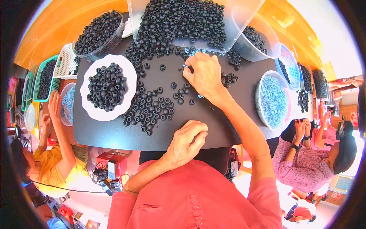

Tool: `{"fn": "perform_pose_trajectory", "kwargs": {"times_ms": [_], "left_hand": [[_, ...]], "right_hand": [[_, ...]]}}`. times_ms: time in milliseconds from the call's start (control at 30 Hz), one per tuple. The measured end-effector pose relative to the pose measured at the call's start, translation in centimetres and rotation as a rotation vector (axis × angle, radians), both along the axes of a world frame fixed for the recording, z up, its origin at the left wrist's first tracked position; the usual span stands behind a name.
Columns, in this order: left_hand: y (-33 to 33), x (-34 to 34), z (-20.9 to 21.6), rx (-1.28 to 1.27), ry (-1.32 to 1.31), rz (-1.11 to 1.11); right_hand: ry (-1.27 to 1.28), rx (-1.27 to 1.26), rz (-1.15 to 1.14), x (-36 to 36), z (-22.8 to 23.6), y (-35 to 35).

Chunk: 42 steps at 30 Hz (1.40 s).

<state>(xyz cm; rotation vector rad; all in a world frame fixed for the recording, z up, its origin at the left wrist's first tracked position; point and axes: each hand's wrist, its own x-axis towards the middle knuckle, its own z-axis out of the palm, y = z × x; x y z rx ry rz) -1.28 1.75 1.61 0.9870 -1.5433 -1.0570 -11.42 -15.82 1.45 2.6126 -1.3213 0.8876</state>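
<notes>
Up near top centre of the frame, the right hand (206,74) has its grip pinched, looks like on a tiny blue bit (185,65) right at the fingertips. Too small to tell its long axis, tbh. Loose black beads (148,111) lie below and left of that grip on the dark counter (103,133); the right hand's nearer the few at centre, while the left hand (185,143), lower centre, is closer to the big patch. That one's loosely curled, can't tell if it's holding anything.
</notes>
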Motion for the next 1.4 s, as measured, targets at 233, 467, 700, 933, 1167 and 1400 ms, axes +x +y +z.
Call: {"fn": "perform_pose_trajectory", "kwargs": {"times_ms": [233,467,700,933,1167,1400], "left_hand": [[0.0,-0.2,0.1,-0.012,0.009,-0.008],[0.1,0.0,-0.4,0.008,-0.013,0.044],[0.1,-0.4,0.2,0.024,-0.044,0.016],[0.1,-0.3,-0.2,0.016,-0.043,0.025],[0.2,-0.3,0.2,0.051,-0.001,0.017],[0.1,0.0,-0.3,0.011,-0.008,0.002]], "right_hand": [[-0.453,0.169,-0.012,-1.7,2.6,1.4],[-0.642,-0.081,0.098,-4.5,14.0,4.4],[-0.425,0.196,-0.066,-5.9,0.3,8.8],[-0.531,0.464,-0.209,-5.7,-0.3,8.6],[-0.519,0.416,-0.144,-5.5,-0.2,8.0],[-0.369,0.199,0.131,-2.0,1.9,1.5]]}}
